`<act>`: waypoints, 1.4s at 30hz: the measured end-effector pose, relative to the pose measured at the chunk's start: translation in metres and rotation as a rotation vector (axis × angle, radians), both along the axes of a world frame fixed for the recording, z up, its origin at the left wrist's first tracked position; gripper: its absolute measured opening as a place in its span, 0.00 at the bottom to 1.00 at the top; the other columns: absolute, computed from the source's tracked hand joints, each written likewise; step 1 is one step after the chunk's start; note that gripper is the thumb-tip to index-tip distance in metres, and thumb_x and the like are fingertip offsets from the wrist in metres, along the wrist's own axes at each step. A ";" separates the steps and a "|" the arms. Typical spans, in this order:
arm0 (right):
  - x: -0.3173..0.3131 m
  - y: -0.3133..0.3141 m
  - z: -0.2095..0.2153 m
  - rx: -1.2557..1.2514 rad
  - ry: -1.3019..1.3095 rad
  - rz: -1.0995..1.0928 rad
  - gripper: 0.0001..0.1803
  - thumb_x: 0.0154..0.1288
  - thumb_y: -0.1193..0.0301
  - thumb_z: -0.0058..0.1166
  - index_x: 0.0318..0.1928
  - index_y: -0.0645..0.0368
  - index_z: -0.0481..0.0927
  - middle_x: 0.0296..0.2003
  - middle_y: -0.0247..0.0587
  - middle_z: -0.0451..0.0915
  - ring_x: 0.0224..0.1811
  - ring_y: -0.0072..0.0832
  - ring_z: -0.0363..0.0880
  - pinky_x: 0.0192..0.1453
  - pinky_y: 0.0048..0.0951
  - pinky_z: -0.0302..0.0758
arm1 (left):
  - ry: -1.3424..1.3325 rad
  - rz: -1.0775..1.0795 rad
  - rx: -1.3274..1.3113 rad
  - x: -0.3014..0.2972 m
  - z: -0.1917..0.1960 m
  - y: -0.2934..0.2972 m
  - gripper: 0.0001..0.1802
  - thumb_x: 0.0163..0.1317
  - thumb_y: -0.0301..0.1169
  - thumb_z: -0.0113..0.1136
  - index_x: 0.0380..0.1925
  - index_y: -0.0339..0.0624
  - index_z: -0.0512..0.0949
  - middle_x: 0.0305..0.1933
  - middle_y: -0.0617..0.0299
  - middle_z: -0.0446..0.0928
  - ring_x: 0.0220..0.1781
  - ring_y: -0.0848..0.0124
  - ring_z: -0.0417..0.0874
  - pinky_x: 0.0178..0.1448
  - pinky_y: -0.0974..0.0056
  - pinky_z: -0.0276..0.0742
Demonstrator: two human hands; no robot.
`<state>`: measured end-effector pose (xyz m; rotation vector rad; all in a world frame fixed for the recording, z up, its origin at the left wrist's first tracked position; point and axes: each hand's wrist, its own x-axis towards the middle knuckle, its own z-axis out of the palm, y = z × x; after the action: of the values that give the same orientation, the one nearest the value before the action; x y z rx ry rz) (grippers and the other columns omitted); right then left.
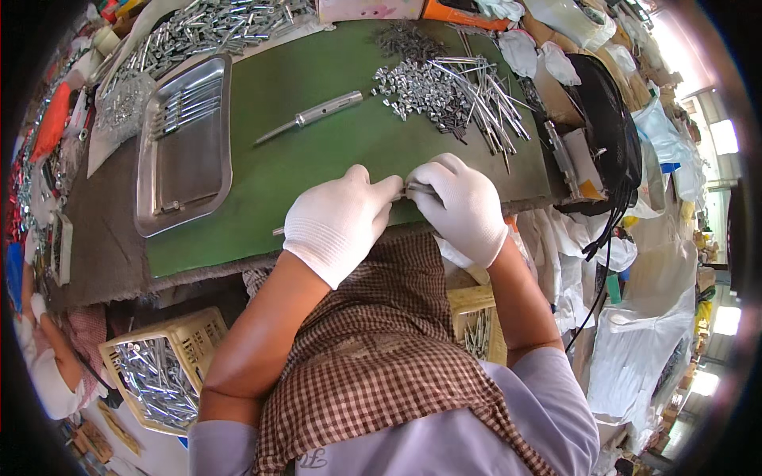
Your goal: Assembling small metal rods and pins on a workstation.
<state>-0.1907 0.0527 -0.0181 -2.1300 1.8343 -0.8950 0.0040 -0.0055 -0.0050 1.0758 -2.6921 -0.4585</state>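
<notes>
Both my hands wear white knitted gloves and meet over the near edge of the green mat [262,194]. My left hand [337,222] is closed around a thin metal rod [278,232], whose end sticks out beyond the wrist side. Gripped in the fingers of my right hand [462,208] is a small grey metal piece [421,188], close to the left fingertips. Whether the two parts are joined cannot be seen. Ahead of the hands lie small silver metal fittings [409,87], dark screws [451,119] and long thin rods [496,107].
A metal hand tool with a pointed tip [317,111] lies on the mat. Left of it, a steel tray [225,170] holds several rods. Metal tubes [214,36] are heaped at the far left. A crate [208,337] of metal parts stands below. Black cables [615,214] hang at right.
</notes>
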 end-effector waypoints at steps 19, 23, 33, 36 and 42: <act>0.008 -0.012 0.012 0.095 -1.350 0.049 0.18 0.76 0.59 0.46 0.36 0.62 0.76 0.21 0.28 0.64 0.20 0.18 0.60 0.27 0.23 0.62 | -0.124 -0.093 -0.073 -0.003 0.000 -0.001 0.14 0.68 0.40 0.57 0.53 0.61 0.78 0.28 0.55 0.73 0.24 0.54 0.83 0.27 0.53 0.80; 0.022 -0.031 -0.010 -0.065 -1.834 0.173 0.31 0.80 0.51 0.32 0.22 0.58 0.69 0.14 0.25 0.52 0.14 0.20 0.48 0.19 0.27 0.48 | -0.088 -0.089 -0.093 -0.001 0.001 0.001 0.15 0.68 0.39 0.57 0.54 0.60 0.78 0.28 0.55 0.74 0.23 0.54 0.82 0.27 0.52 0.80; 0.031 -0.029 -0.013 -0.157 -1.770 0.155 0.29 0.78 0.56 0.34 0.19 0.58 0.65 0.14 0.27 0.54 0.15 0.19 0.48 0.20 0.26 0.46 | -0.156 -0.097 -0.115 -0.003 0.003 0.000 0.15 0.67 0.39 0.58 0.53 0.61 0.78 0.27 0.57 0.72 0.22 0.55 0.81 0.26 0.53 0.79; 0.037 -0.028 -0.007 -0.098 -1.585 0.031 0.32 0.78 0.53 0.33 0.15 0.56 0.59 0.13 0.26 0.51 0.15 0.20 0.46 0.20 0.27 0.45 | -0.170 -0.141 -0.074 -0.005 0.009 -0.003 0.15 0.64 0.30 0.54 0.51 0.49 0.77 0.30 0.54 0.76 0.26 0.56 0.85 0.29 0.54 0.83; 0.040 -0.023 -0.018 -0.269 -1.642 0.021 0.31 0.77 0.56 0.36 0.16 0.60 0.68 0.14 0.28 0.57 0.16 0.18 0.51 0.21 0.26 0.44 | -0.214 -0.142 -0.147 -0.020 0.009 0.001 0.11 0.69 0.39 0.56 0.42 0.45 0.76 0.28 0.56 0.75 0.25 0.56 0.83 0.28 0.53 0.80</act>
<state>-0.1507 0.0295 -0.0361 -0.6998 0.7584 -1.9956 -0.0157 -0.0046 0.0039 0.9459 -2.9484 -0.1716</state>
